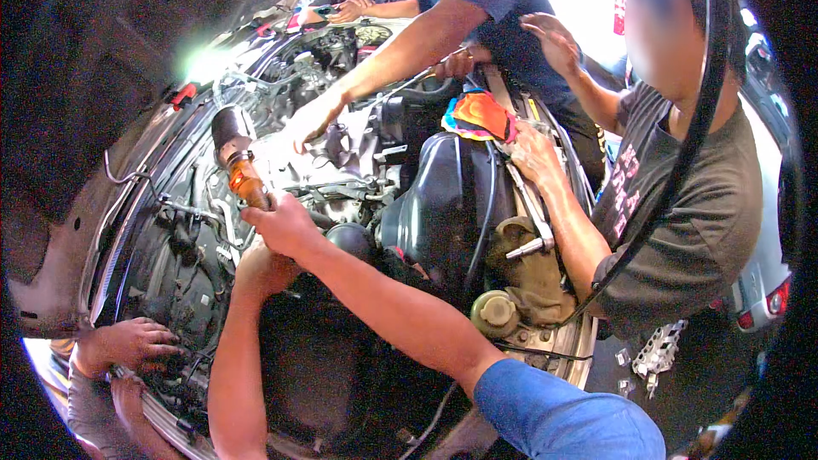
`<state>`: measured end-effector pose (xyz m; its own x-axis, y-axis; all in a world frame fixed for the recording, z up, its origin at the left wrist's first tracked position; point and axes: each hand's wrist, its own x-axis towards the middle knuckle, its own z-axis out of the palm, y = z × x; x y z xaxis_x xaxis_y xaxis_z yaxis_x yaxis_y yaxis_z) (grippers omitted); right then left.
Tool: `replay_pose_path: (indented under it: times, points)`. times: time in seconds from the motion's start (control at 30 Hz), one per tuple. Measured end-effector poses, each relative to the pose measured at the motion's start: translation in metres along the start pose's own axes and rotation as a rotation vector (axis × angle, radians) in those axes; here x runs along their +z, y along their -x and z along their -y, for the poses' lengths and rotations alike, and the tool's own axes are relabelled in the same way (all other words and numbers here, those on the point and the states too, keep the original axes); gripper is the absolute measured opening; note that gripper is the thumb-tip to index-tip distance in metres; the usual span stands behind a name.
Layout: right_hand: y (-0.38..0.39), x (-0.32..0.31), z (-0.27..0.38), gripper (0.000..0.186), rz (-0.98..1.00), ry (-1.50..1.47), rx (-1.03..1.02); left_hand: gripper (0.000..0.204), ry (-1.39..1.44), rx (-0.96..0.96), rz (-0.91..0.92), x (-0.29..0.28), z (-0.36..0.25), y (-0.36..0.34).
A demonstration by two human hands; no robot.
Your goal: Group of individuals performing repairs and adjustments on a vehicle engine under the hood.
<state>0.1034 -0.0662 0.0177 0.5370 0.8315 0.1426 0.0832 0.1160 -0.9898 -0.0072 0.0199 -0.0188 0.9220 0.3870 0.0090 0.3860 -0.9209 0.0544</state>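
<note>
Pale lettering (629,177) marks the dark T-shirt (707,234).

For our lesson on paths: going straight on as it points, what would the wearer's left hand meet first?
Probably the right hand, which shows just ahead of the left hand; their depth gap is unclear.

Place looks like car repair workshop. Below grip of right hand (285,226), open engine bay (183,290) with many hoses and metal parts. Left of grip, dark panel (77,77), looks like raised bonnet. Beyond grip, person in dark-blue shirt (520,0) reaches over engine. Right of grip, metal ratchet-like tool (540,226) and colourful rag (480,115). Farther right, loose metal part (658,354) on dark floor, also another vehicle (764,268) with red tail light (777,298).
</note>
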Motion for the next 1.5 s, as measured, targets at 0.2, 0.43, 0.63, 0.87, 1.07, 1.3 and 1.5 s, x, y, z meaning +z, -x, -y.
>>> replay_pose_path:
  times: [0.2,0.43,0.63,0.87,1.07,1.3,1.5]
  points:
    - [0.002,-0.003,0.005,0.06,0.046,0.007,0.054,0.036,0.019,0.051,-0.08,0.014,0.022,0.001]
    - [0.004,-0.002,0.004,0.054,-0.021,0.011,0.005,0.035,-0.105,0.115,-0.061,0.029,0.037,-0.008]
    - [0.004,-0.011,0.0,0.056,-0.003,-0.007,0.006,0.035,-0.008,-0.029,-0.023,-0.004,-0.012,-0.008]
    - [-0.002,-0.005,-0.006,0.055,-0.005,-0.025,0.023,0.033,0.005,0.0,-0.057,0.0,-0.01,-0.006]
    - [-0.003,0.001,-0.009,0.058,-0.072,-0.036,-0.029,0.034,0.038,0.118,-0.12,0.017,0.02,-0.008]
    - [-0.001,-0.011,-0.005,0.055,0.008,0.021,0.009,0.034,-0.132,0.194,-0.074,-0.007,-0.02,-0.003]
    - [0.007,-0.014,0.011,0.071,0.072,0.037,0.112,0.033,0.063,0.016,-0.098,-0.015,-0.026,0.004]
